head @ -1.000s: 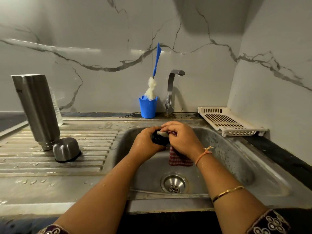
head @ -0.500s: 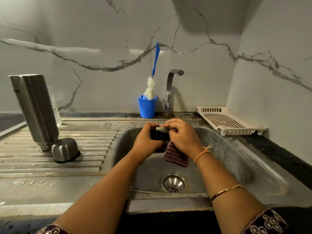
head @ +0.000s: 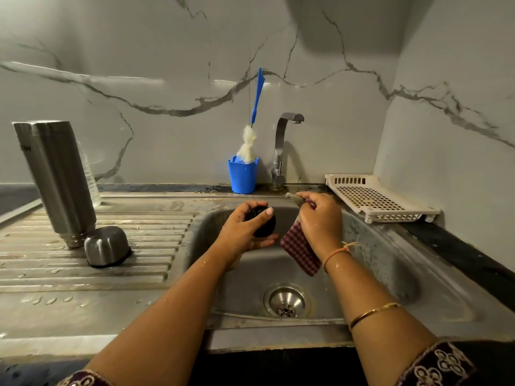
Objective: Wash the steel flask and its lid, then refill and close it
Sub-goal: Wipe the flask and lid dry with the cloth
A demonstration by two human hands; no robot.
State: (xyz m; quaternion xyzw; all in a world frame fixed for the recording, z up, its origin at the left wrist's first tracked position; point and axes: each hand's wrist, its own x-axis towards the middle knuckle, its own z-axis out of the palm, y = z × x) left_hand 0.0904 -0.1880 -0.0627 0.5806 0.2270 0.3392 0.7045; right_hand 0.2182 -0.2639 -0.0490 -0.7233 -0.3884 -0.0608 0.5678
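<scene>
While left hand [head: 242,236] grips black lid [head: 264,224], right hand [head: 320,218] pinches checked cloth [head: 299,252], upturned flask [head: 55,176] beside steel cup [head: 106,246]

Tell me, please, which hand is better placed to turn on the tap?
Probably the right hand: it sits just below the tap, holding only the checked cloth, while the left hand grips the black lid.

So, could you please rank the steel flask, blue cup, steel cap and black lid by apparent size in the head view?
1. steel flask
2. steel cap and blue cup: close, cap nearer, unranked
3. black lid, partly covered by the left hand, likely smallest
</scene>
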